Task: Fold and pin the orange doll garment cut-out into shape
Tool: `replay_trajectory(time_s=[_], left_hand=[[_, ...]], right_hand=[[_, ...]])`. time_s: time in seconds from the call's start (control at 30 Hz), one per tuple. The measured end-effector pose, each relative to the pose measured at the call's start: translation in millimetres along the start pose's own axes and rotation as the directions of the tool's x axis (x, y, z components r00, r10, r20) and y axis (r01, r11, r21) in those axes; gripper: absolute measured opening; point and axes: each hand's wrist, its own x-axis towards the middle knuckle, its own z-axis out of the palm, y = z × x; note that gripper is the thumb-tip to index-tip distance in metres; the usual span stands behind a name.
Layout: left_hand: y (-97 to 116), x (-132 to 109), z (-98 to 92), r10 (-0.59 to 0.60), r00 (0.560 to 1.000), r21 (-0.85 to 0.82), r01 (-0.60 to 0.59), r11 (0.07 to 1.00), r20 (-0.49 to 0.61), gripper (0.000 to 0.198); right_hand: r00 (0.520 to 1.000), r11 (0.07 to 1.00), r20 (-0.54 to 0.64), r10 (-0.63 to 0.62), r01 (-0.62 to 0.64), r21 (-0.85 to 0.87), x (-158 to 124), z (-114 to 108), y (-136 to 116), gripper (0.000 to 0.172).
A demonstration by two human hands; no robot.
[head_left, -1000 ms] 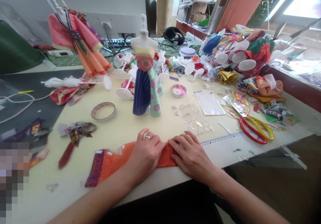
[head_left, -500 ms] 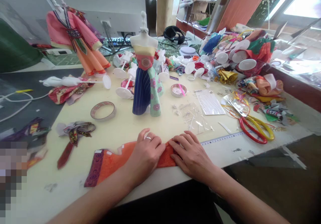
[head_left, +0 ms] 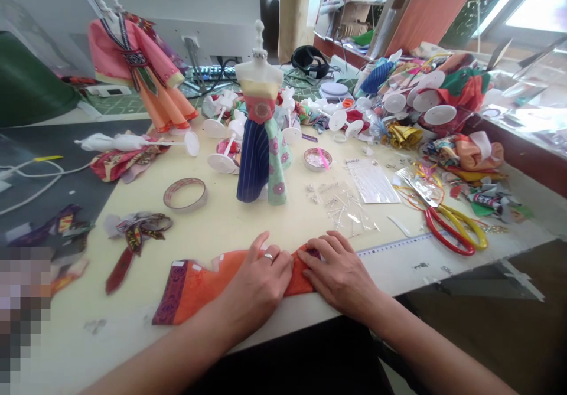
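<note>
A piece of orange cloth (head_left: pixel 201 286) with a purple patterned border and small white tabs lies along the table's front edge. My left hand (head_left: pixel 263 277), a ring on one finger, rests on its middle. The index finger is raised, while the other fingers curl closed on the cloth. Close by on the right, my right hand (head_left: pixel 341 274) has bent fingers pressing the cloth's right end, where a bit of purple shows. Both sets of fingertips are partly hidden. Beyond the hands stands a small white mannequin (head_left: pixel 259 75) dressed in a blue and floral green skirt (head_left: pixel 254 165).
A roll of tape (head_left: pixel 167 197) and a tie-shaped cloth piece (head_left: pixel 119 265) lie to the left. Toward the right are red-and-yellow-handled scissors (head_left: pixel 449 232), a ruler (head_left: pixel 398 243) and plastic bags of small pins (head_left: pixel 349 209). Dressed figures and fabric scraps are piled behind.
The view has shifted slightly. My left index finger has lifted a little, and more purple shows beneath my right fingers. Both hands stay on the orange cloth.
</note>
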Motion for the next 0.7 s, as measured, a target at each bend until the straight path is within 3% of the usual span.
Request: replay_trajectory(time_s=[0.2, 0.37, 0.7], left_hand=[[1.3, -4.4, 2.0, -0.019, 1.0, -0.004, 0.019, 1.0, 0.009, 0.023], [0.5, -4.9, 4.6, -0.026, 0.999, -0.009, 0.026, 1.0, 0.024, 0.023], [1.2, -4.7, 3.5, -0.028, 1.0, -0.024, 0.028, 0.999, -0.004, 0.022]], right_hand=[[1.0, 0.999, 0.003, -0.014, 0.014, 0.029, -2.9, -2.6, 1.5, 0.023], [0.997, 0.999, 0.073, -0.04, 0.039, 0.017, -1.6, -5.1, 1.1, 0.031], [0.999, 0.999, 0.037, 0.009, -0.007, -0.044, -3.0, -4.9, -0.5, 0.022]])
